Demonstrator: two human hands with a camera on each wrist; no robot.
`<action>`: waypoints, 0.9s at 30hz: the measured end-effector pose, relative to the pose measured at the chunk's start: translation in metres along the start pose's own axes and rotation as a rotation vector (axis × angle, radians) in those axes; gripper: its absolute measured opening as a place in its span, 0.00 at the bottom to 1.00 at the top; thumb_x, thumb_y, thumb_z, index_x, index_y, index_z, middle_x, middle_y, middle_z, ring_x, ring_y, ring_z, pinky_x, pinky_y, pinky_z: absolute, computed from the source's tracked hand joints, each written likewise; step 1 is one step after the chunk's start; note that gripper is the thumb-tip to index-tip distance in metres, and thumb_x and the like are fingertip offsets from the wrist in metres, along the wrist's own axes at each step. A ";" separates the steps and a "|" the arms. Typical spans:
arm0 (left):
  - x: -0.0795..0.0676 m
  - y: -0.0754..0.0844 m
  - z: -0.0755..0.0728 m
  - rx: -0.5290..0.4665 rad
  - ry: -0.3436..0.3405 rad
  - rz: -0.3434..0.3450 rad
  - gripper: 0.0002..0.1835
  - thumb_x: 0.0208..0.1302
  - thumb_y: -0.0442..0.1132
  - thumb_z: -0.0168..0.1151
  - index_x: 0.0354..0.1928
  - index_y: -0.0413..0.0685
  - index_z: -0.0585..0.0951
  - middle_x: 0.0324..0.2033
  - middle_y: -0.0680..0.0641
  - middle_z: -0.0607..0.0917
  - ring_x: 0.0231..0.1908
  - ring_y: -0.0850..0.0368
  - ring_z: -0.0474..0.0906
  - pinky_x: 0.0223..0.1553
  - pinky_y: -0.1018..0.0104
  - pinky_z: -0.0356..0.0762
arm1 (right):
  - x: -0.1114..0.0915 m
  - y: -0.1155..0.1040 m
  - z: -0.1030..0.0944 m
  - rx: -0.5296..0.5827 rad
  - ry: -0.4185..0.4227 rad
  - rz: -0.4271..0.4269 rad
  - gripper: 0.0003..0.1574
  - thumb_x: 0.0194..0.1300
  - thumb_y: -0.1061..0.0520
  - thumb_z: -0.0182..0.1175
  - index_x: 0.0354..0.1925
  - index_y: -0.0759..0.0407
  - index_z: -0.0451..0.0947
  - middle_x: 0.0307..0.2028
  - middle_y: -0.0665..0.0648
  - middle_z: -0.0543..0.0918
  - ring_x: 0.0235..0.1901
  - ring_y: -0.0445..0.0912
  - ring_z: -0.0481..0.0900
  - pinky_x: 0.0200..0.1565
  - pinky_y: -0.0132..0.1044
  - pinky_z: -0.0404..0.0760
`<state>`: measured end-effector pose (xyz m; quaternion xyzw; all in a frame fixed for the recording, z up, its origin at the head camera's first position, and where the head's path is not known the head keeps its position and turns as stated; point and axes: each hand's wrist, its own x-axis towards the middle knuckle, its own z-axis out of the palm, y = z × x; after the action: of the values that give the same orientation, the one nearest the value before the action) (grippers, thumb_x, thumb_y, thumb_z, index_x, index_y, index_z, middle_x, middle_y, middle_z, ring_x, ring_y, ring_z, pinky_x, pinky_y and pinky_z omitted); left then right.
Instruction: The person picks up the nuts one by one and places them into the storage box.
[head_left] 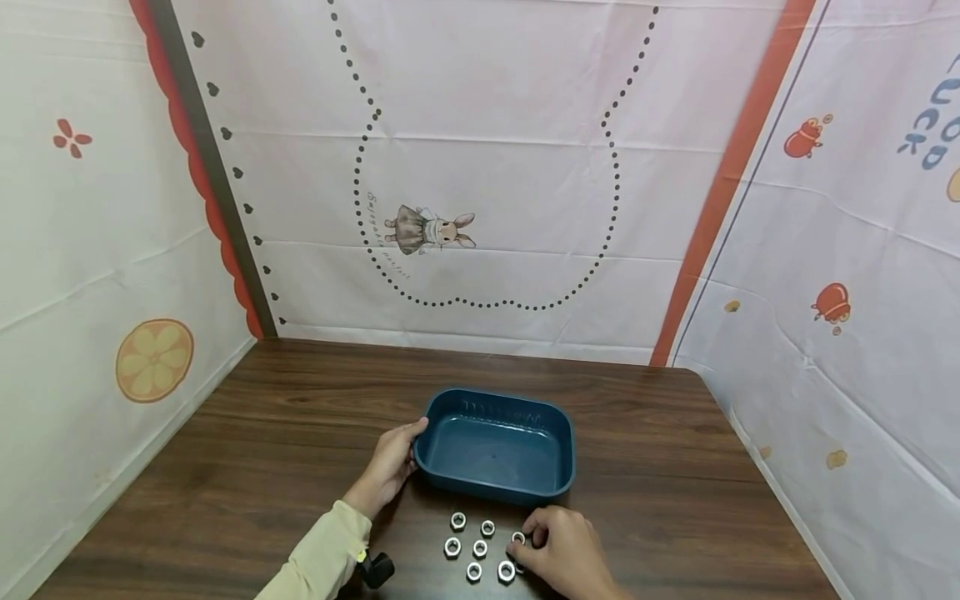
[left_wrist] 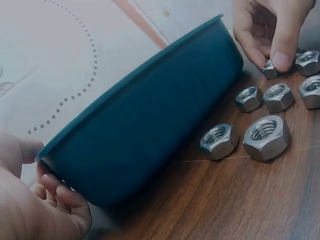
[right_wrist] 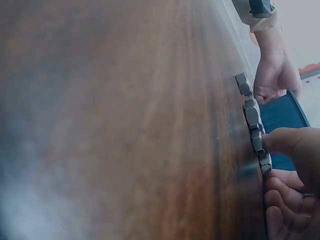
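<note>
A dark blue plastic bin [head_left: 491, 454] stands on the table with nothing inside it. My left hand [head_left: 390, 462] grips its left end, thumb on the rim and fingers curled beneath it in the left wrist view. In front of the bin lie several steel hex nuts [head_left: 452, 547] of differing sizes, flat on the wood. At the right of this group, my right hand [head_left: 566, 546] pinches one hex nut [left_wrist: 270, 70] between thumb and forefinger, down at table level. Another nut [head_left: 506, 572] lies just beside the thumb.
The brown wood-grain table [head_left: 300, 417] reaches back to a printed cloth wall [head_left: 495, 208]. Similar cloth walls stand at the left [head_left: 67, 250] and right [head_left: 847, 217]. A black wrist device [head_left: 377, 571] sits by the left sleeve.
</note>
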<state>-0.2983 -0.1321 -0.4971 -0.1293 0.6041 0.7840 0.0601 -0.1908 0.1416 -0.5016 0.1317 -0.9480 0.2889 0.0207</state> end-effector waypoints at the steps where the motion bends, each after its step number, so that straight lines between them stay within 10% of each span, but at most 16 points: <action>1: 0.000 0.000 0.000 -0.007 0.005 -0.002 0.15 0.65 0.46 0.61 0.34 0.40 0.77 0.15 0.55 0.68 0.16 0.65 0.63 0.22 0.72 0.62 | 0.000 0.000 0.000 -0.002 0.006 -0.001 0.12 0.48 0.40 0.71 0.23 0.42 0.80 0.18 0.38 0.72 0.18 0.32 0.67 0.22 0.30 0.66; 18: -0.002 0.005 0.000 -0.012 -0.001 -0.010 0.14 0.65 0.45 0.61 0.23 0.47 0.75 0.13 0.57 0.66 0.15 0.65 0.61 0.21 0.72 0.62 | -0.008 -0.001 -0.016 0.071 0.125 -0.027 0.10 0.50 0.46 0.72 0.22 0.42 0.80 0.18 0.38 0.73 0.18 0.30 0.69 0.22 0.27 0.70; 27: 0.000 0.001 -0.002 -0.005 0.011 -0.014 0.18 0.63 0.46 0.63 0.19 0.49 0.71 0.12 0.57 0.66 0.14 0.66 0.60 0.21 0.73 0.62 | 0.007 -0.016 -0.058 0.149 0.227 -0.231 0.10 0.49 0.53 0.74 0.24 0.40 0.80 0.19 0.37 0.73 0.18 0.30 0.71 0.21 0.27 0.74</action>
<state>-0.2982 -0.1342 -0.4964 -0.1383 0.6015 0.7843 0.0620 -0.1953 0.1596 -0.4436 0.2073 -0.8941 0.3672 0.1508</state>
